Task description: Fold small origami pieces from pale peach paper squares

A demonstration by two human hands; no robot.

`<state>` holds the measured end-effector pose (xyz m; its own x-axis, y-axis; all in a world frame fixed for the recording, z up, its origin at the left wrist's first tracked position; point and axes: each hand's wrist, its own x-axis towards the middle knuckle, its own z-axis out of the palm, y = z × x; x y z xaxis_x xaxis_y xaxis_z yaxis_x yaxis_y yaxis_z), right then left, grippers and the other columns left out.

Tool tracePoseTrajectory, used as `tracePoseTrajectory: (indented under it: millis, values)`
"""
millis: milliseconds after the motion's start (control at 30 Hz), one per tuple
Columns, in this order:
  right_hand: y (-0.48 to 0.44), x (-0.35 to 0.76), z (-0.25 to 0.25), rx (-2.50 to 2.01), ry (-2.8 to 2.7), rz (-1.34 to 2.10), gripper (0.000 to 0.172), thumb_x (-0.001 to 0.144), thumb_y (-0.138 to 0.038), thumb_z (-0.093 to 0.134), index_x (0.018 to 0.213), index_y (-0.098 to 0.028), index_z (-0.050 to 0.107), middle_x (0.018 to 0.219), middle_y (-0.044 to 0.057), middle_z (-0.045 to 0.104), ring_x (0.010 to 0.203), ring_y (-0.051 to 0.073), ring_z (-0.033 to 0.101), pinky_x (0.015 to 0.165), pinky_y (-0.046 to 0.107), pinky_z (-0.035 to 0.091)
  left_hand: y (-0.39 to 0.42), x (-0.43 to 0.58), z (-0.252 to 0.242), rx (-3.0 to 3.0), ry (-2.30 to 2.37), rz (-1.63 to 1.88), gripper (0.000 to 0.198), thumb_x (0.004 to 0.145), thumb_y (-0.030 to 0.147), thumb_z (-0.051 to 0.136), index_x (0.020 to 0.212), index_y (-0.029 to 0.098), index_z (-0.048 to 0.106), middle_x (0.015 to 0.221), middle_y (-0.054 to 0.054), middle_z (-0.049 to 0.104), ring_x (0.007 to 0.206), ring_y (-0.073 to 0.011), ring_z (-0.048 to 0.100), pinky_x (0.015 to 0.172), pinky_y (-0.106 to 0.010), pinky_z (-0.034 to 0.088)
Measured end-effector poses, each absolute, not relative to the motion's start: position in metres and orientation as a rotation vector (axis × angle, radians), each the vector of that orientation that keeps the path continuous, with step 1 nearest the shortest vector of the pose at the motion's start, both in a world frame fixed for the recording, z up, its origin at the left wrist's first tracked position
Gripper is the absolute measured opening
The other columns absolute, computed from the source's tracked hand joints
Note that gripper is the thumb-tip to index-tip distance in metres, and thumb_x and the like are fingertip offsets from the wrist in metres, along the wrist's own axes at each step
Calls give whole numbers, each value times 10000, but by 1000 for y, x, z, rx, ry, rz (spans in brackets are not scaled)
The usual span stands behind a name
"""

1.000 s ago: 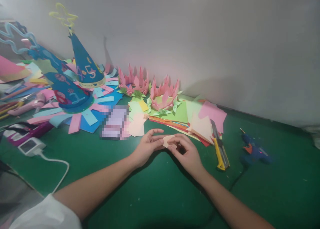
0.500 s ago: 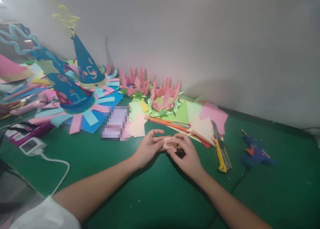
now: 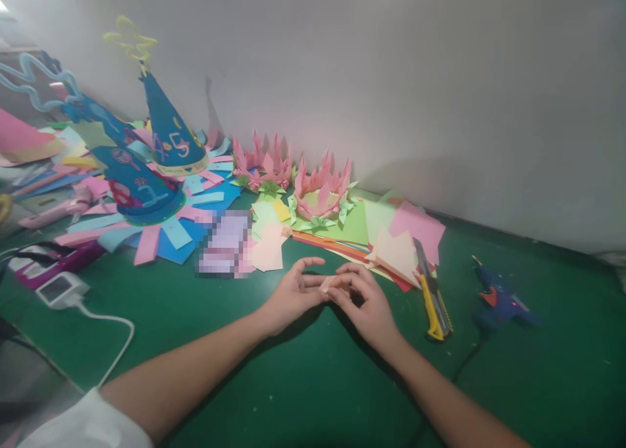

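Between my fingertips, above the front of the green table (image 3: pixel 303 383), is a small folded piece of pale peach paper (image 3: pixel 327 283). My left hand (image 3: pixel 293 293) pinches its left side with thumb and fingers, the index finger curved above. My right hand (image 3: pixel 364 298) grips the right side, its fingers bent over and partly hiding the paper. Beyond my hands lie a peach paper sheet (image 3: pixel 268 248), a stack of coloured paper (image 3: pixel 337 240) and more peach sheets (image 3: pixel 397 255).
A yellow utility knife (image 3: pixel 432 304) and a blue glue gun (image 3: pixel 503 298) lie to the right. Pink paper lotuses (image 3: pixel 323 190) stand at the back. Blue cone hats (image 3: pixel 169 125), paper strips, a blurred-out phone-like rectangle (image 3: pixel 225 242) and a white cable (image 3: pixel 131 330) occupy the left.
My fingers have shifted on the peach paper, and less of it shows now. Both hands stay in nearly the same place. At the far left edge, another person's hand has gone from view.
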<state>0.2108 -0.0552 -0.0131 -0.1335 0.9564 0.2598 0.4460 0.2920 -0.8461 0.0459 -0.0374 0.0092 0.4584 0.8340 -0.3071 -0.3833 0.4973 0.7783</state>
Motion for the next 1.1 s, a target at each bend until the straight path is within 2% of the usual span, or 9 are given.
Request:
tracePoseTrajectory:
  millis: [233, 467, 700, 867, 1000, 1100]
  values:
    - [-55, 210, -13, -1282, -1715, 780, 148, 859, -316, 548, 788, -214, 629, 913, 52, 542, 870, 187, 545, 680, 280, 440, -40, 50, -1, 789, 808, 830, 548, 619, 282, 781, 1047, 163, 459, 908, -83, 704, 821, -162, 673, 818, -306, 477]
    - [-56, 208, -11, -1275, -1752, 701, 163, 874, -312, 522, 757, -210, 572, 811, 26, 535, 725, 161, 519, 649, 273, 414, -41, 52, -8, 824, 834, 833, 501, 652, 333, 752, 1045, 147, 502, 928, -94, 702, 814, -167, 671, 793, -305, 493]
    - [-55, 209, -15, -1322, -1701, 711, 94, 847, -311, 558, 863, -221, 536, 813, 17, 562, 767, 177, 542, 688, 280, 422, -41, 54, -8, 770, 797, 841, 467, 641, 321, 762, 1004, 143, 527, 885, -81, 710, 787, -167, 672, 784, -317, 502]
    - [-55, 209, -14, -1320, -1682, 786, 121, 837, -327, 559, 820, -208, 569, 818, 26, 583, 783, 180, 558, 701, 283, 434, -40, 52, -8, 783, 800, 812, 456, 636, 331, 764, 986, 138, 544, 867, -77, 712, 752, -163, 672, 784, -325, 502]
    - [-55, 210, -13, -1323, -1512, 946, 217, 847, -392, 521, 945, -201, 554, 833, 34, 586, 692, 160, 559, 608, 273, 465, -38, 50, -4, 735, 826, 847, 445, 639, 302, 768, 989, 137, 547, 835, -58, 709, 735, -150, 667, 747, -291, 502]
    - [-55, 211, -16, -1265, -1422, 995, 294, 831, -399, 544, 1048, -201, 526, 886, 51, 592, 746, 166, 579, 612, 277, 496, -36, 49, 1, 685, 851, 907, 465, 632, 275, 775, 1006, 136, 537, 793, -43, 706, 707, -138, 659, 731, -271, 495]
